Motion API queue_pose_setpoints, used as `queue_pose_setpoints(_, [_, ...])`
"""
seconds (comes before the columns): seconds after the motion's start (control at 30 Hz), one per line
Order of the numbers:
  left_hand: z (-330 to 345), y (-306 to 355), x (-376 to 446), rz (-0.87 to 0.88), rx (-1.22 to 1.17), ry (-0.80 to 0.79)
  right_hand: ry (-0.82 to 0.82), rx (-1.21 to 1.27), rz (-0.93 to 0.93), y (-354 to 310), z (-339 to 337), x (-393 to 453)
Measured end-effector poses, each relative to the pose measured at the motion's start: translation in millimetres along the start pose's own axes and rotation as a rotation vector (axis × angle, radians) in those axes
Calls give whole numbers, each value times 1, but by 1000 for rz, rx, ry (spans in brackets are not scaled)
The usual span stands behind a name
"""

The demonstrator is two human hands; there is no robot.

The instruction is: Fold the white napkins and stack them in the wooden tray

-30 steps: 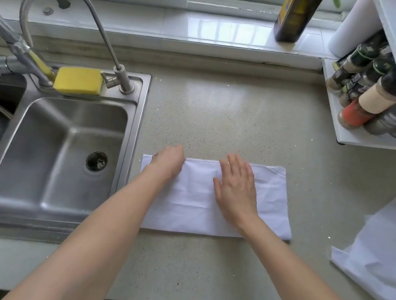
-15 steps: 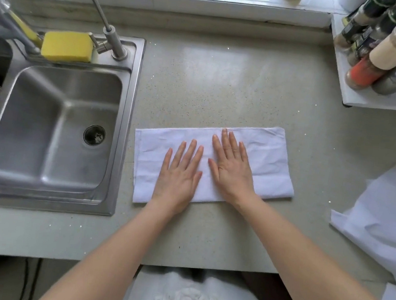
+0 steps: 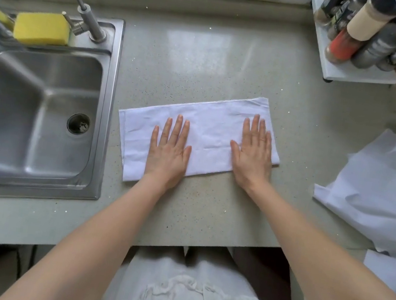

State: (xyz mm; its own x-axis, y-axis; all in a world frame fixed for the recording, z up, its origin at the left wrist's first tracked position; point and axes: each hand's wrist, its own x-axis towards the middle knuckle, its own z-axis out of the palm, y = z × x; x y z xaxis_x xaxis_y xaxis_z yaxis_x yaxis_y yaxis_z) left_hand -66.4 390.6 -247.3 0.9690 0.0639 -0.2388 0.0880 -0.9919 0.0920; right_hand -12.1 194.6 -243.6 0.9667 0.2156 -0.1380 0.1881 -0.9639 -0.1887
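Observation:
A white napkin (image 3: 210, 128), folded into a long strip, lies flat on the speckled countertop (image 3: 205, 58) just right of the sink. My left hand (image 3: 169, 150) presses flat on its left-middle part, fingers straight and spread. My right hand (image 3: 253, 153) presses flat on its right end, fingers straight. A loose pile of unfolded white napkins (image 3: 386, 188) lies at the right edge of the counter. No wooden tray is in view.
A steel sink (image 3: 35, 115) with a tap (image 3: 84, 12) and a yellow sponge (image 3: 41, 27) sits to the left. A white rack of spice bottles (image 3: 363, 33) stands at the back right. The counter's front edge runs just below my wrists.
My hands, side by side at the napkin's middle half a second ago, have slid apart; the right hand now sits at the right end. The camera has tilted further down.

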Motion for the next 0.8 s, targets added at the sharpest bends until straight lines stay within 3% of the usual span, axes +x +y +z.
queue_pose_setpoints(0.13, [-4, 5, 3, 10, -10, 22, -111, 40, -284, -49, 11, -9])
queue_pose_setpoints(0.37, [11, -31, -36, 14, -28, 15, -116, -61, -318, -40, 22, -10])
queue_pose_setpoints(0.57, [-7, -63, -51, 2, 40, -76, -153, 35, -325, -44, 16, -9])
queue_pose_setpoints(0.63, [-21, -56, -38, 70, 18, -49, -126, 252, -295, -46, 7, -7])
queue_pose_setpoints(0.7, [-33, -44, -20, 169, -1, -63, 2, 451, -187, -42, -6, -1])
queue_pose_setpoints(0.8, [-45, -27, 6, 219, -19, -184, 153, 348, 112, -22, -24, 15])
